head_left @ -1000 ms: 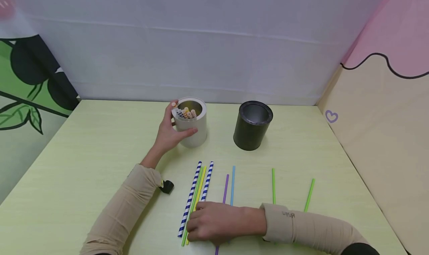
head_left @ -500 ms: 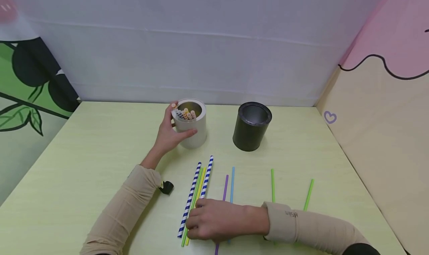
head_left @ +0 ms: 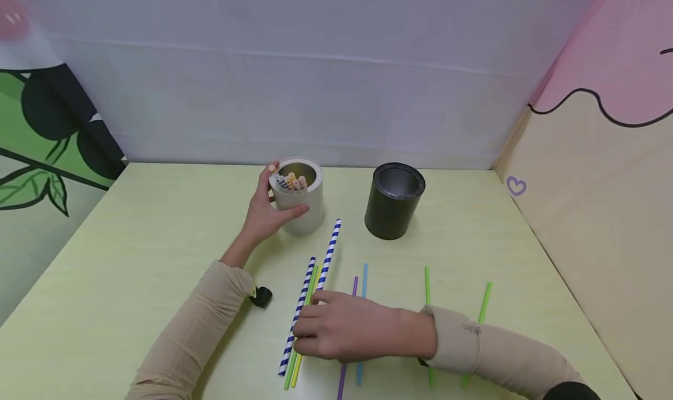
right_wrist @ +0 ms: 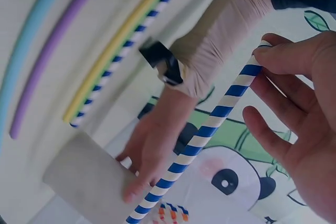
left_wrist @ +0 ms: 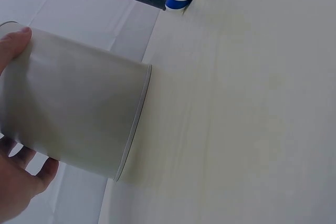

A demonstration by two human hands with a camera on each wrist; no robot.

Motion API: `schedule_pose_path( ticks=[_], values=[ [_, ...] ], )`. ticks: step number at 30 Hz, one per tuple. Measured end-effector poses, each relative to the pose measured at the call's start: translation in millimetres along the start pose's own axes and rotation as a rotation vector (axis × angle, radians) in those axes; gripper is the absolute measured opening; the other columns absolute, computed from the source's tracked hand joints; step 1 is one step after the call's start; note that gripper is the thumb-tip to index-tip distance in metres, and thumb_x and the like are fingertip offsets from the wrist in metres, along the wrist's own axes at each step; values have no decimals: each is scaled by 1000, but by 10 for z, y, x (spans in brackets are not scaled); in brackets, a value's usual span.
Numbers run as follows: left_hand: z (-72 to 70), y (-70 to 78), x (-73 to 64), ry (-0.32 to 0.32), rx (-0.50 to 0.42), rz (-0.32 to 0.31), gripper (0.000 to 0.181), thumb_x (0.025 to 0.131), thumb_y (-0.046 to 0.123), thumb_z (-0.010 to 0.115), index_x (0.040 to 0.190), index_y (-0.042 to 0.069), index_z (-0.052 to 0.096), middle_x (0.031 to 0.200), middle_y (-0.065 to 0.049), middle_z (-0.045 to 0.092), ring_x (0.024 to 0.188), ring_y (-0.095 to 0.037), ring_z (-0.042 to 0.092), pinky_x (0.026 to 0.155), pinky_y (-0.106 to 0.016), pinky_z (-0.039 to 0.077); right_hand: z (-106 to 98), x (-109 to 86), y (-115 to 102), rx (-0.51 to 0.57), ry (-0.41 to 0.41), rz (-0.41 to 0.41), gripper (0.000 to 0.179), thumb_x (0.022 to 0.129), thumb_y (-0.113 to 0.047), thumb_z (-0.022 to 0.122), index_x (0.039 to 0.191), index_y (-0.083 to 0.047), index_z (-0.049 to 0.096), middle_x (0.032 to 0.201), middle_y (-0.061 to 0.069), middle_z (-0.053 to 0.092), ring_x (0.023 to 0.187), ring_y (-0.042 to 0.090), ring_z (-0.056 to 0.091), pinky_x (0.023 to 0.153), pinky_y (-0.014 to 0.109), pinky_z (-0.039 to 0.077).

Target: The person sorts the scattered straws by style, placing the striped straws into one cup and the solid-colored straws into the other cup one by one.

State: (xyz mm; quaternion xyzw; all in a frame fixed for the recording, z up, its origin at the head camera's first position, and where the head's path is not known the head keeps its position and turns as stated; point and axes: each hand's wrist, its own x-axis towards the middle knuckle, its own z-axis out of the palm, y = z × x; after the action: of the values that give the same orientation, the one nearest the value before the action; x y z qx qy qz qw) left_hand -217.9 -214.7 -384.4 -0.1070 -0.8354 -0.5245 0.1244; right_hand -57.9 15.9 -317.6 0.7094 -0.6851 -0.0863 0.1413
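Note:
My left hand [head_left: 265, 210] holds the side of a white cylindrical can [head_left: 310, 208], thumb across its front. Several straws [head_left: 292, 181] with pale and striped ends stand inside that can. In the right wrist view, my right hand [right_wrist: 299, 93] pinches one end of a blue-and-white striped straw [right_wrist: 205, 127] between thumb and fingertips. From the head view this straw slants up from the right hand [head_left: 363, 327] toward the white can. Another striped straw [head_left: 299, 318], a green straw [head_left: 291, 371] and a yellow straw [head_left: 297, 369] lie side by side under and left of that hand.
A black can [head_left: 391, 207] stands right of the white one. Purple [head_left: 342, 382] and light blue [head_left: 365, 280] straws lie beneath the right forearm, and two green straws, one a green straw [head_left: 428, 283], lie farther right. Cloth walls [head_left: 315, 102] border the table.
My right hand has lifted and moved slightly away from me, carrying the striped straw up off the group toward the cans. My left hand stays on the white can.

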Motion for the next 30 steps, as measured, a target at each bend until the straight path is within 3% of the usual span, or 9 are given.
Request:
schedule_pose_path(
  ticks=[5,13,21,27,30],
  values=[
    [5,-16,2,7,7,-2,104,71,36,85,150,35,17,146,-3,39,131,-26,39,102,-53,37,-183,-27,112,-19,89,43,17,97,-19,57,108,-25,68,108,-12,64,102,6,56,90,24,44],
    [-4,-33,-2,13,-4,14,104,72,32,85,151,34,18,145,-3,40,130,-24,39,102,-52,38,-517,-83,347,-129,312,80,14,95,-12,57,100,-19,68,100,-8,64,98,8,58,89,24,45],
    [-6,-17,-12,4,-21,5,104,73,21,85,151,30,17,146,-6,39,130,-26,39,102,-53,37,-788,-135,508,-135,461,138,15,86,-7,68,97,-15,71,98,-5,67,94,10,62,87,25,48],
    [-51,291,-115,-9,-20,18,98,77,15,81,151,15,18,143,-15,40,128,-31,40,101,-54,37,-939,-163,602,-128,526,151,18,82,-2,70,97,-13,72,97,-2,69,93,13,64,84,27,50],
    [-69,387,-147,-10,-32,27,96,76,14,81,151,13,20,142,-16,41,127,-31,41,100,-53,38,-1008,-172,643,-127,561,153,17,82,-2,69,96,-12,72,96,-1,69,92,14,65,83,27,51]
  ],
)
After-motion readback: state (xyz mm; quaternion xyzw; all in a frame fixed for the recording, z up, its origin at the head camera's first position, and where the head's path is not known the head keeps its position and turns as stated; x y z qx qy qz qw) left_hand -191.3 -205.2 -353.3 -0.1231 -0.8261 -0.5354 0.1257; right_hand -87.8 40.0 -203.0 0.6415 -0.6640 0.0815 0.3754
